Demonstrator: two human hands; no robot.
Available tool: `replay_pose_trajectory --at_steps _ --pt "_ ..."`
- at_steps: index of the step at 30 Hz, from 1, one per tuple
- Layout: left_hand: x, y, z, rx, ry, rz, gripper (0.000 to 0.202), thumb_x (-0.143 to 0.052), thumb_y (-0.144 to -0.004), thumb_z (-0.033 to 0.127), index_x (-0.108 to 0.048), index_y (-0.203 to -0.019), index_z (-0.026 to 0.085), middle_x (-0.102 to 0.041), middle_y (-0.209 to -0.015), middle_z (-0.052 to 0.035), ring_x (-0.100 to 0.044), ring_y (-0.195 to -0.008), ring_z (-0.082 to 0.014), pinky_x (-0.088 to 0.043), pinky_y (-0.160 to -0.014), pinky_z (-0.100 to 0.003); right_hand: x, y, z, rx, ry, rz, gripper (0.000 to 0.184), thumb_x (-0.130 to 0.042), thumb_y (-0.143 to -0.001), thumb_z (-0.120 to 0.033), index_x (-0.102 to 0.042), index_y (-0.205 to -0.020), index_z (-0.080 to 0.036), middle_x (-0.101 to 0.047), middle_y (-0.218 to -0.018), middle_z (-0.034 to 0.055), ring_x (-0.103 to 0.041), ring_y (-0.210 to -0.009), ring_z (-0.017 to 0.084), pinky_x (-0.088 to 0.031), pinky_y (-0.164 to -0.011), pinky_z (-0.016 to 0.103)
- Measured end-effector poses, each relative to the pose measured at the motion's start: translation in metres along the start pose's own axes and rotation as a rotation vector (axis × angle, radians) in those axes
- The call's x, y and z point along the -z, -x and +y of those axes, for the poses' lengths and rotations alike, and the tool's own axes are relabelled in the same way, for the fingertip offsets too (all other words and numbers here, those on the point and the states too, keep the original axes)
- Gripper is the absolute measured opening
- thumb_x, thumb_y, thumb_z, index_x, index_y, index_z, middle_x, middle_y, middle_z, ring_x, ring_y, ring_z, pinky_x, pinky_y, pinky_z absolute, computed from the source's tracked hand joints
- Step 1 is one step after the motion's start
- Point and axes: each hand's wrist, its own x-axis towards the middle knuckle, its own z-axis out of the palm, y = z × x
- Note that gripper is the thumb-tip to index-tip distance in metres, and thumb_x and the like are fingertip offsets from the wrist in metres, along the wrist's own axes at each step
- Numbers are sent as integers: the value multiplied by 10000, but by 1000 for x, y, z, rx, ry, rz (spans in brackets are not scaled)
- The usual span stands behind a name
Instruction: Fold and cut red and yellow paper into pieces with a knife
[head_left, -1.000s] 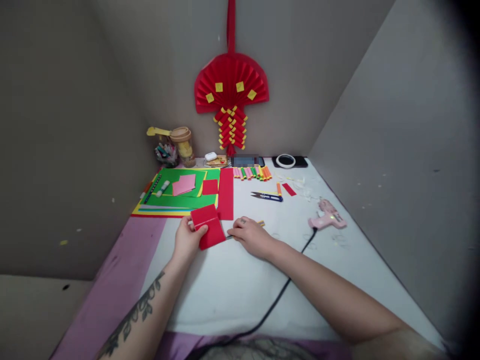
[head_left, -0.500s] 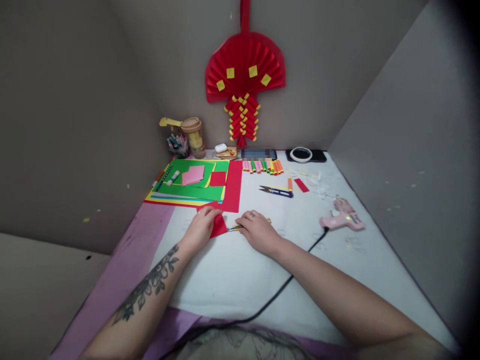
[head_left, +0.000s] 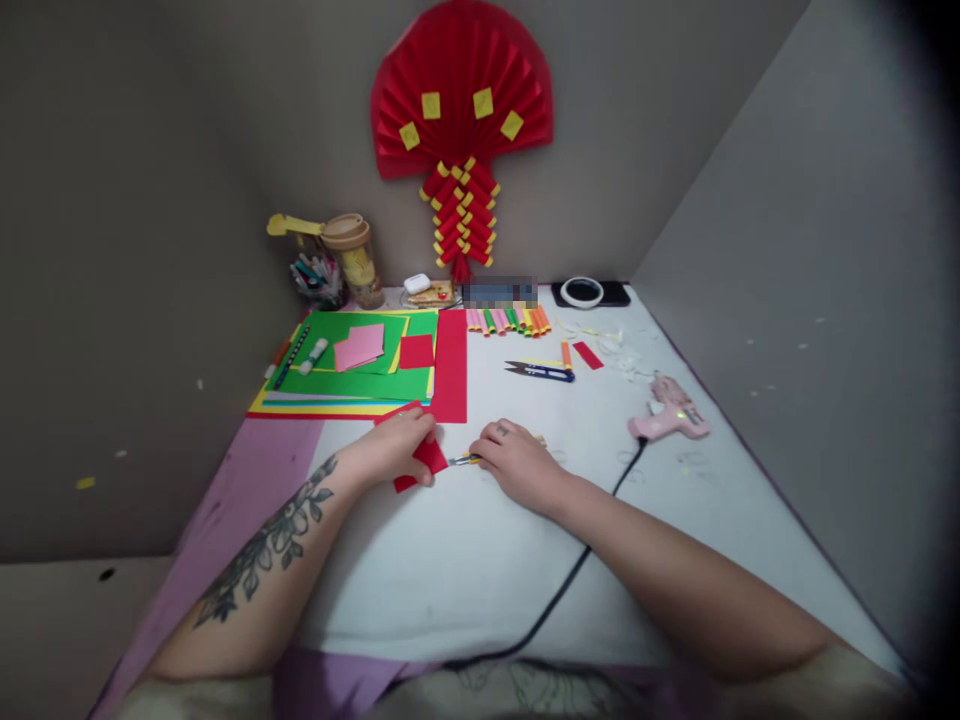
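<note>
A small piece of red paper [head_left: 430,455] lies on the white table cover in front of me. My left hand [head_left: 401,445] grips it, fingers over its upper part and thumb at its lower edge. Just to the right, my right hand [head_left: 514,460] is closed around a yellow craft knife [head_left: 471,459]. Its metal blade points left, with the tip close to the paper's right corner; whether they touch I cannot tell. The knife's middle is hidden under my right fingers.
Behind my left hand lie stacked coloured sheets [head_left: 337,392] with pink pieces and a glue stick. Thread snips [head_left: 544,372], small paper rolls [head_left: 510,321] and a red strip [head_left: 588,355] lie farther back. A pink glue gun [head_left: 671,412] with black cord sits right.
My left thumb has moved down to the red paper's lower edge, and the paper sits slightly turned. My right hand keeps the craft knife nearly in place. The camera view has shifted.
</note>
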Motion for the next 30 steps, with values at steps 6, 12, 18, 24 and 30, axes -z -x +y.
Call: replay_pose_trajectory --at_steps 6,12,18,24,30 --pt "-1 6 1 -127 -25 19 283 -675 -706 371 -567 -888 182 -534 -939 -61 -522 -865 -223 -397 -713 -290 -3 -3 -5 -12 5 17 149 -482 -891 -175 -617 -955 -179 -573 -930 74 -455 -922 198 -368 -825 336" --pt "-12 10 7 -104 -141 104 231 -548 -822 383 -578 -932 183 -518 -924 -70 -504 -871 -224 -405 -742 -317 -1 -5 -10 -82 26 -2 126 -525 -870 -221 -594 -968 -183 -574 -957 69 -465 -945 209 -369 -830 347" --pt "-16 9 12 -52 -156 153 205 -473 -863 339 -595 -926 187 -517 -901 -70 -506 -872 -218 -411 -734 -309 0 -2 -10 -166 106 -45 81 -544 -866 -226 -572 -923 -175 -573 -946 74 -473 -928 214 -371 -791 343" --pt "-20 9 10 -59 -166 186 252 -436 -882 386 -596 -931 197 -509 -881 -67 -494 -853 -209 -408 -715 -299 -5 7 -16 -152 194 -64 82 -519 -875 -224 -560 -908 -161 -567 -921 86 -479 -888 226 -388 -738 338" --pt "-24 6 5 -73 -138 210 240 -467 -864 397 -603 -902 202 -511 -889 -68 -497 -836 -212 -403 -701 -301 -3 8 -20 -88 160 -40 165 -441 -909 -259 -568 -935 -157 -558 -895 96 -484 -874 215 -394 -741 322"
